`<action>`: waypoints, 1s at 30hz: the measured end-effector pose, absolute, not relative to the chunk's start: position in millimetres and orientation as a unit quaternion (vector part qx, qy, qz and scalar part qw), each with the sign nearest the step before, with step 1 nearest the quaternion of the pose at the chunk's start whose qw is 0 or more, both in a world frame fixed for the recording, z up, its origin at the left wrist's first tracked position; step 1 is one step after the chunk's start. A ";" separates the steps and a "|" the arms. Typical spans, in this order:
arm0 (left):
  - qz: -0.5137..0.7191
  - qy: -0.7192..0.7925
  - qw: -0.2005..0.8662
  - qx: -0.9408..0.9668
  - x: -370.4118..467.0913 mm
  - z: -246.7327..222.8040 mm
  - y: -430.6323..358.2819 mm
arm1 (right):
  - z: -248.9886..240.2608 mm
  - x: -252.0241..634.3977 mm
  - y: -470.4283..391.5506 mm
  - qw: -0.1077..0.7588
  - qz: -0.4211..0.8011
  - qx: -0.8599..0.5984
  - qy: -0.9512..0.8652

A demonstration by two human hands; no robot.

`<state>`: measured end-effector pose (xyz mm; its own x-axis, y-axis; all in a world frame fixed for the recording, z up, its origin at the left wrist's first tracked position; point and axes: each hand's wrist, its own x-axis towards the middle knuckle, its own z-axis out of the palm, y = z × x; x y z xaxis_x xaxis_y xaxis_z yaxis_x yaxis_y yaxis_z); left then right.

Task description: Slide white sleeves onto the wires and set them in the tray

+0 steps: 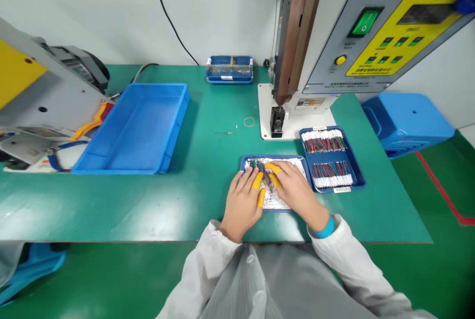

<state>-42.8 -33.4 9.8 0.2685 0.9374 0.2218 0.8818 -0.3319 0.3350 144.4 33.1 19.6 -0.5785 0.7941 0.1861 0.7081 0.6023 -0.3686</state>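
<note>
Both hands are over a shallow blue tray [308,173] of loose white pieces [276,202]. A cluster of short dark red and green wires [267,179] lies between the hands, partly hidden by the fingers. My left hand [243,200] closes on the wires from the left, yellow finger cots on its thumb and index finger. From the right, my right hand [295,190] has its yellow-capped thumb and index finger closed on the same wires. Right of this tray, a second blue tray [359,180] holds two rows of red and green wires with white ends [332,174].
A bench press machine [297,47] stands behind the trays. On the green table [129,205] are a large blue bin [129,128], a single wire [224,133], a rubber band [249,121] and a small blue tray [229,80]. Another machine [48,86] is at left; a blue stool [410,121] stands right.
</note>
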 end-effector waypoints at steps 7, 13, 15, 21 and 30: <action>0.175 0.594 0.056 0.783 -44.1 10.2 -39.1 | 8.0 155.3 47.5 0.146 0.100 -0.466 -0.867; 0.172 0.579 0.060 0.795 -22.6 9.4 -46.3 | 5.4 164.2 44.1 0.164 0.092 -0.474 -0.860; 0.173 0.579 0.065 0.794 -14.5 8.5 -49.5 | 4.6 170.5 41.4 0.186 0.094 -0.486 -0.849; 0.178 0.626 0.080 0.755 -16.4 13.5 -47.1 | 7.8 179.4 26.7 0.244 0.117 -0.509 -0.817; 0.159 0.695 0.083 0.697 -15.3 26.3 -30.5 | 17.0 173.8 -9.1 0.213 0.158 -0.487 -0.832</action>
